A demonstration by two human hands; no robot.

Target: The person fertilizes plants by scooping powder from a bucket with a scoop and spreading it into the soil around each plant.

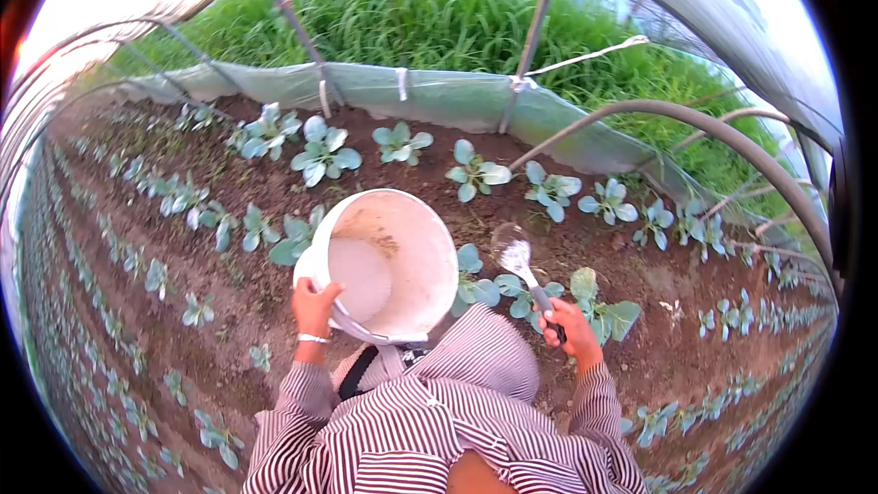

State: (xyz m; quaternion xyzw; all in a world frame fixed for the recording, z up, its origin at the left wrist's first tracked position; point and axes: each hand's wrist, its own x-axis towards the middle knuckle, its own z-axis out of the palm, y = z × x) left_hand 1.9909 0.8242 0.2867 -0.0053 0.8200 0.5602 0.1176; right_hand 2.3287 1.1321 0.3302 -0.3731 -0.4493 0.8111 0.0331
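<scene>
Right of the bucket (422, 265), the right hand (571, 329) had fingers wrapped round a scoop (528, 276); at the bucket's left, the left hand (315, 307) clasped its rim, fingers curled.

We cannot make out the blurred tip of the scoop (530, 278); the bottom edge crops the striped shirt (412, 434).

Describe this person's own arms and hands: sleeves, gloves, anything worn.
The left hand and right hand are ungloved. Long sleeves, striped dark and white. A thin pale wristband sits on the left; none shows on the right.
</scene>
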